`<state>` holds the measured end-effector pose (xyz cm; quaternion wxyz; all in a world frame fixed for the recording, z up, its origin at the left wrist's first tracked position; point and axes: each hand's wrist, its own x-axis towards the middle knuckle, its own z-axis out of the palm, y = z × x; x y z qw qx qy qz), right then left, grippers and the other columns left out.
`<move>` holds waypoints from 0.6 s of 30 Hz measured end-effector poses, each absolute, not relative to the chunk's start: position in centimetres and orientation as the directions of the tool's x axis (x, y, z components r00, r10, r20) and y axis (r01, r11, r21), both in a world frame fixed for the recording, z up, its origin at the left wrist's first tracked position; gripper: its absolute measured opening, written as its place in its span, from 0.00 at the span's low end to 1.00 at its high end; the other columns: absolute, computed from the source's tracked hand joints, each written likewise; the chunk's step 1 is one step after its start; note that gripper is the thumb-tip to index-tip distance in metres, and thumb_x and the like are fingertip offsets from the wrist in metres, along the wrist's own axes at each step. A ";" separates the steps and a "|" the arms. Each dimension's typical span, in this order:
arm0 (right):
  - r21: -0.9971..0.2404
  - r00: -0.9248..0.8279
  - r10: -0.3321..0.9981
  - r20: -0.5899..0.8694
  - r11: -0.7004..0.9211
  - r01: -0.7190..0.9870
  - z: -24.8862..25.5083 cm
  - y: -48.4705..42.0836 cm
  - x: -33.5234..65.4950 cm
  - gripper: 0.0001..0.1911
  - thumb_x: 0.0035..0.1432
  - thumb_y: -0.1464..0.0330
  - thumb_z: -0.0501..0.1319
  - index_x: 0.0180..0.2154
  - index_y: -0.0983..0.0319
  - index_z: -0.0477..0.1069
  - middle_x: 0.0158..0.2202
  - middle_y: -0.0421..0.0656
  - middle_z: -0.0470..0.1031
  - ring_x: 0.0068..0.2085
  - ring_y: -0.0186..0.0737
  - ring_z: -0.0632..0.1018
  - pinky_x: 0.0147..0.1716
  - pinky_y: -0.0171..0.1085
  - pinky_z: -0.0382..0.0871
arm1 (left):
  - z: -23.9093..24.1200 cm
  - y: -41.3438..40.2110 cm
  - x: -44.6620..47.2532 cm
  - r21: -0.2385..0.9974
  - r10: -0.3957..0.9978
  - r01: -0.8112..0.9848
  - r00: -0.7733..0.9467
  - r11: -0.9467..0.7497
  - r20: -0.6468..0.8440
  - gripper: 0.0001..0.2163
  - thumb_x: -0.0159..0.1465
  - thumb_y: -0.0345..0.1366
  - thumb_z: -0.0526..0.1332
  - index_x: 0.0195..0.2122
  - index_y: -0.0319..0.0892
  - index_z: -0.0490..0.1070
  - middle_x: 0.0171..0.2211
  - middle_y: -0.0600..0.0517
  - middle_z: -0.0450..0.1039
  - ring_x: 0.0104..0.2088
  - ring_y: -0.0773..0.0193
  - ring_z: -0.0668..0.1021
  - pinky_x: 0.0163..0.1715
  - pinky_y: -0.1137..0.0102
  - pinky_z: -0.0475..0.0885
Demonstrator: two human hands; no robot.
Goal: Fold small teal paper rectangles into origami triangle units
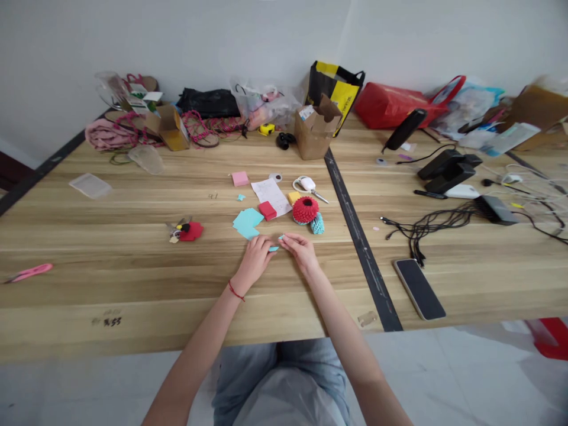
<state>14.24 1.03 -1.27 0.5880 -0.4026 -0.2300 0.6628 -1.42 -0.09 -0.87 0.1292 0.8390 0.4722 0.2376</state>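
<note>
My left hand (257, 255) and my right hand (299, 247) rest on the wooden table (133, 284), fingers pinched together on a small light blue piece of paper (275, 247) between them. A red string circles my left wrist. Just beyond my left hand lies a small stack of light blue paper squares (247, 222). Behind my right hand stands a red folded-paper model (305, 209) with a light blue folded part (317, 224) beside it. A red paper block (267, 210), a white sheet (271, 195), a yellow block (293, 197) and a pink block (240, 178) lie further back.
A black phone (419, 288) lies near the front edge at right, past a dark seam (361, 242). Tangled black cables (426, 225) and chargers sit at right. Keys with a red tag (186, 231) and a pink cutter (31, 272) lie left. Boxes and bags line the wall.
</note>
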 end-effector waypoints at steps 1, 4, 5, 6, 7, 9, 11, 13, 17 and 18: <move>-0.785 0.011 0.965 -0.263 -0.208 -0.584 -1.3 1.0 14.2 0.14 0.33 0.68 0.73 0.27 0.63 0.77 0.28 0.43 0.80 0.33 0.38 0.80 0.42 0.39 0.73 | -0.9 0.0 -1.5 0.451 0.855 0.726 0.440 -0.519 0.276 0.07 0.64 0.35 0.54 0.42 0.41 0.67 0.44 0.46 0.67 0.47 0.55 0.68 0.47 0.59 0.64; -0.831 -0.002 0.968 -0.253 -0.218 -0.512 -1.4 1.0 14.1 0.13 0.33 0.68 0.73 0.27 0.63 0.78 0.30 0.43 0.80 0.35 0.40 0.80 0.45 0.41 0.71 | -0.9 0.1 -1.6 0.493 0.860 0.705 0.426 -0.509 0.279 0.05 0.64 0.34 0.54 0.39 0.41 0.67 0.42 0.46 0.68 0.45 0.56 0.69 0.46 0.60 0.65; -0.853 0.003 0.970 -0.244 -0.213 -0.477 -1.5 1.1 14.1 0.13 0.34 0.68 0.73 0.28 0.63 0.78 0.31 0.44 0.81 0.36 0.41 0.80 0.45 0.41 0.71 | -0.9 0.1 -1.7 0.520 0.868 0.696 0.411 -0.496 0.278 0.05 0.65 0.34 0.54 0.39 0.41 0.66 0.41 0.46 0.69 0.44 0.56 0.70 0.45 0.60 0.65; -0.874 0.011 0.972 -0.234 -0.205 -0.441 -1.5 1.1 14.1 0.13 0.34 0.68 0.73 0.27 0.63 0.78 0.31 0.44 0.81 0.36 0.41 0.80 0.45 0.41 0.70 | -0.8 0.2 -1.7 0.557 0.880 0.682 0.386 -0.474 0.277 0.05 0.65 0.35 0.53 0.39 0.41 0.66 0.40 0.46 0.70 0.43 0.57 0.70 0.45 0.60 0.65; -0.891 0.016 0.974 -0.224 -0.198 -0.409 -1.4 1.1 14.2 0.13 0.33 0.68 0.73 0.27 0.62 0.78 0.31 0.43 0.81 0.37 0.42 0.80 0.45 0.41 0.70 | -0.8 0.2 -1.7 0.607 0.895 0.659 0.352 -0.445 0.275 0.06 0.65 0.35 0.53 0.39 0.41 0.66 0.39 0.47 0.70 0.42 0.57 0.71 0.44 0.61 0.66; -0.910 0.012 0.977 -0.213 -0.194 -0.366 -1.3 1.0 14.2 0.13 0.33 0.68 0.73 0.27 0.62 0.78 0.31 0.43 0.81 0.37 0.43 0.80 0.45 0.41 0.70 | -0.8 0.2 -1.8 0.734 0.925 0.566 0.280 -0.376 0.258 0.07 0.65 0.36 0.52 0.39 0.41 0.66 0.38 0.47 0.71 0.41 0.59 0.72 0.44 0.63 0.66; -0.915 -0.018 0.978 -0.209 -0.202 -0.349 -1.0 1.0 14.2 0.14 0.33 0.67 0.73 0.28 0.61 0.78 0.31 0.43 0.81 0.36 0.43 0.80 0.44 0.41 0.70 | -0.7 0.2 -1.8 0.852 0.946 0.424 0.238 -0.306 0.221 0.08 0.66 0.38 0.51 0.41 0.41 0.65 0.39 0.47 0.70 0.41 0.61 0.73 0.44 0.65 0.67; -0.915 -0.037 0.979 -0.202 -0.202 -0.348 -0.9 0.9 14.2 0.15 0.33 0.66 0.73 0.29 0.61 0.78 0.30 0.43 0.81 0.35 0.42 0.80 0.43 0.41 0.71 | -0.6 0.1 -1.7 0.924 0.954 0.295 0.242 -0.245 0.176 0.09 0.66 0.39 0.50 0.42 0.41 0.65 0.40 0.48 0.70 0.41 0.62 0.73 0.44 0.66 0.67; -0.910 -0.058 0.978 -0.201 -0.208 -0.360 -1.1 0.8 14.1 0.15 0.33 0.67 0.73 0.29 0.61 0.78 0.30 0.42 0.81 0.33 0.41 0.80 0.42 0.41 0.72 | -0.2 0.0 -1.7 0.978 0.952 0.140 0.284 -0.155 0.111 0.11 0.67 0.41 0.48 0.41 0.41 0.64 0.32 0.52 0.67 0.34 0.66 0.71 0.38 0.70 0.67; -0.908 -0.056 0.977 -0.207 -0.213 -0.362 -1.2 0.8 14.1 0.15 0.32 0.67 0.73 0.28 0.62 0.78 0.30 0.43 0.81 0.33 0.41 0.80 0.42 0.40 0.72 | -0.1 0.0 -1.7 0.985 0.952 0.113 0.290 -0.132 0.095 0.11 0.67 0.41 0.47 0.40 0.41 0.64 0.29 0.53 0.65 0.31 0.67 0.69 0.35 0.71 0.66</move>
